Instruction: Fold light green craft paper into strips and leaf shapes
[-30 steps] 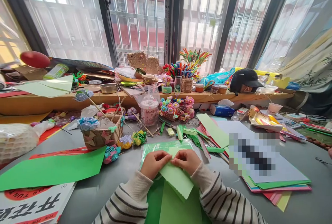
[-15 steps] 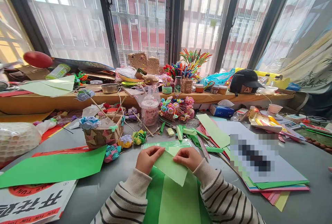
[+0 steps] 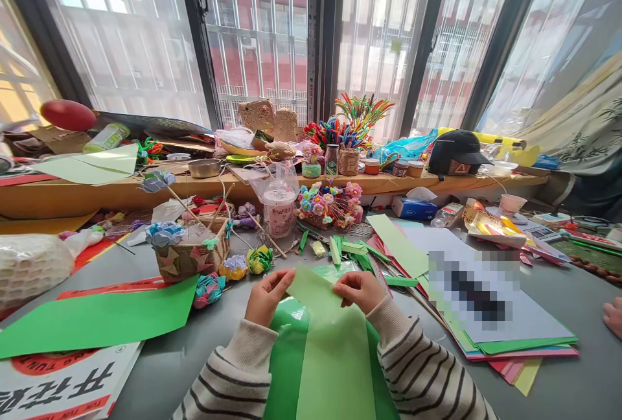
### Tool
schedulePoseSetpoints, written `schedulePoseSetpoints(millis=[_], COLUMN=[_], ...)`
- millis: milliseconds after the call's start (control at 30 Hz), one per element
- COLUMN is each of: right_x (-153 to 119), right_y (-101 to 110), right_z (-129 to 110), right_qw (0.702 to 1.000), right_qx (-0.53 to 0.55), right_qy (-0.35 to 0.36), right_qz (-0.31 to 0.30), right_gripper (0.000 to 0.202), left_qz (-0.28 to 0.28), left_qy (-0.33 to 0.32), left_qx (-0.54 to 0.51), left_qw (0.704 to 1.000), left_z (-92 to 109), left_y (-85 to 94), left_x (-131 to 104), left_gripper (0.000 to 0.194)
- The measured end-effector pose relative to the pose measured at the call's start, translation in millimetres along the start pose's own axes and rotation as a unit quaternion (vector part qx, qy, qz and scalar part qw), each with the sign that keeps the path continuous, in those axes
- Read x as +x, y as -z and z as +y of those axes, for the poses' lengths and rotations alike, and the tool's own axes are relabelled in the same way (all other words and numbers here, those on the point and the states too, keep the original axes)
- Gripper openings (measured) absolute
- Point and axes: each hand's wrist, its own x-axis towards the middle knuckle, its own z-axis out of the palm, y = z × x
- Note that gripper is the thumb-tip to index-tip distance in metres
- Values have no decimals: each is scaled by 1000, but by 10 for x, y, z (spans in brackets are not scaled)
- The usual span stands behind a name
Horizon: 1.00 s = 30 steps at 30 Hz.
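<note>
A small piece of light green paper (image 3: pixel 315 287) is stretched between my two hands just above the table. My left hand (image 3: pixel 269 295) pinches its left corner between thumb and fingers. On the opposite side, my right hand (image 3: pixel 360 291) has its fingertips closed on the paper's right edge. Directly below lies a longer light green paper strip (image 3: pixel 336 371), and its colour blends with the held piece so the lower edge is hard to make out. Under the strip is a shiny darker green sheet (image 3: pixel 286 371). Folded green paper pieces (image 3: pixel 357 251) lie scattered beyond my right hand.
Left stand a basket (image 3: pixel 177 261) with paper flowers and a bright green sheet (image 3: pixel 102 313). A paper stack (image 3: pixel 529 316) lies right; another person's hand (image 3: pixel 613 317) shows at the edge. A plastic cup (image 3: pixel 279 212) and beaded flowers (image 3: pixel 330 203) stand ahead.
The held paper has tilted, so its hanging lower corner no longer stands out. My left hand has shifted slightly left. More of the other person's hand shows at the right edge.
</note>
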Motion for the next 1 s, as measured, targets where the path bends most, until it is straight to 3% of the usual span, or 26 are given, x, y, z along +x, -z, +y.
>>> schedulePoseSetpoints(millis=[100, 200, 533, 767, 867, 1000], right_x=[21, 20, 24, 28, 48, 71], right_y=[11, -2, -32, -22, -13, -11], right_z=[7, -4, 61, 63, 72, 52], right_qw=[998, 997, 996, 999, 999, 993], right_qx=[28, 48, 81, 46, 45, 95], right_qy=[18, 19, -30, -6, -5, -53], right_qz=[45, 49, 22, 8, 14, 38], right_gripper=[26, 25, 32, 30, 31, 40], left_qz=[-65, -101, -34, -24, -20, -1], left_qy=[62, 90, 66, 44, -83, -327], left_qx=[-48, -24, -23, -19, 46, 200], left_qw=[995, 990, 997, 999, 995, 924], left_z=[-15, -35, -1, -20, -4, -10], left_y=[-54, -103, -99, -92, -71, -29], left_x=[-36, -71, -77, -60, -81, -124], left_gripper=[27, 26, 24, 22, 12, 10])
